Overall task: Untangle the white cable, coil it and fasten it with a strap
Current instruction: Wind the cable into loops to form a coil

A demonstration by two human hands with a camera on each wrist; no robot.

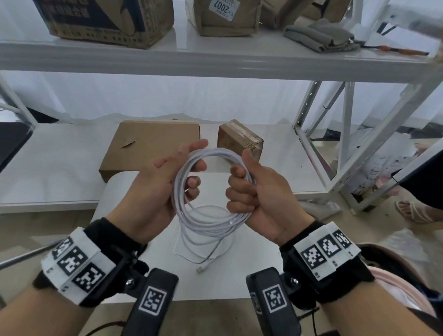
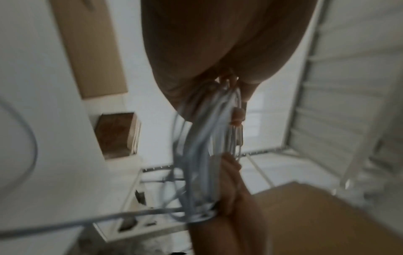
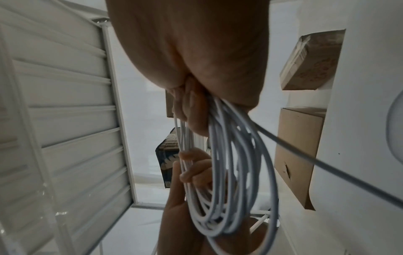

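- fingers (image 1: 236, 191) of right hand (image 1: 255, 192) curled tight round right side of white cable (image 1: 203, 218), thumb up along the loops.
- left hand (image 1: 153, 187) cupped on the coil's left side, fingertips hooked through the ring, thumb loosely over the top strands.
- coil held in the air between both hands, above a white table (image 1: 117, 196); loose tail hanging down to the tabletop, ending in a clear plug (image 1: 200, 269).
- behind the table, low white shelf (image 1: 50, 160) with a flat cardboard box (image 1: 145, 144) and, beside it, a small taped box (image 1: 239, 140).
- upper shelf (image 1: 169, 56) with larger cartons and folded grey cloth (image 1: 320, 36).
- white metal rack frame (image 1: 343, 137) at right; someone's sandalled foot (image 1: 414, 210) on the floor beyond it.
- black wrist bands with square printed markers on both forearms.
- left wrist view blurred; right wrist view confirms cable loops in both hands.
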